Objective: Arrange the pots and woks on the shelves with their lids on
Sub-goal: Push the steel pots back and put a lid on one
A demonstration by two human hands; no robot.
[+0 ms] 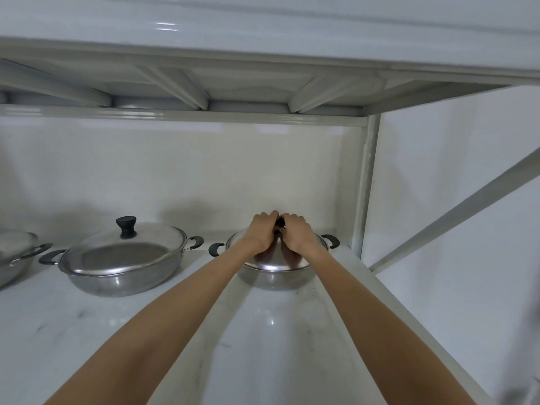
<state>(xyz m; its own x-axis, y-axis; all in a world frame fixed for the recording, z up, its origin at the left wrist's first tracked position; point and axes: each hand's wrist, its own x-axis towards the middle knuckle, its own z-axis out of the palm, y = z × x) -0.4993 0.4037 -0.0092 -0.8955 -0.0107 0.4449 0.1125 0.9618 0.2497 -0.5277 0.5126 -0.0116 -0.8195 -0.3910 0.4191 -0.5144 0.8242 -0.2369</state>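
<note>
A steel wok (274, 277) with black side handles stands at the right end of the white shelf (117, 331), its steel lid (273, 260) seated on it. My left hand (262, 232) and my right hand (296, 233) both close around the lid's black knob (280, 223), which is mostly hidden by my fingers. To the left stands a second steel wok (125, 276) with a lid (125, 248) and a black knob on top. A third wok (14, 258) is cut off by the left edge, also covered by a lid.
A white upright post (365, 182) of the rack rises just right of the held wok. A diagonal brace (455, 211) crosses the right side. The upper shelf's underside (204, 83) hangs overhead. A white wall lies behind the shelf.
</note>
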